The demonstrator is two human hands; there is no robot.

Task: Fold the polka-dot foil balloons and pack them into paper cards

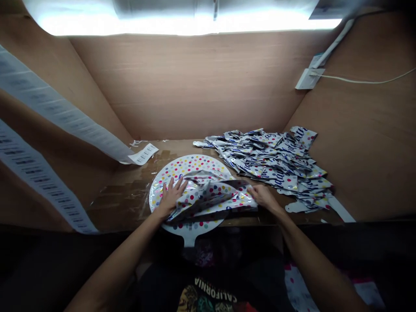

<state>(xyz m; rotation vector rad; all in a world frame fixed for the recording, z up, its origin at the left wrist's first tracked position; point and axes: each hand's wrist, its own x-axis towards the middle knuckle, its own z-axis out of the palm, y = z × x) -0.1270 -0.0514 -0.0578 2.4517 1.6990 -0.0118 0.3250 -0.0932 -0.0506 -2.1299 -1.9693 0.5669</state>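
A flat round foil balloon (190, 164), white with coloured dots, lies before me with its tail hanging past the front edge. Over it is a creased, partly folded sheet of dotted foil balloon (211, 197); whether it is a separate balloon I cannot tell. My left hand (170, 197) rests with fingers spread on the left of the foil. The fingers of my right hand (261, 196) are closed on the right end of the creased foil balloon. Beyond that hand is a heap of folded dotted foil balloons (273, 160) with dark script lettering.
Two long strips of barcode labels (61, 106) come down on the left, one ending on the taped cardboard surface (110, 199). Wooden panels (195, 86) enclose the back and sides. A lamp (195, 21) glows overhead, and a white socket box (307, 79) with cables is at right.
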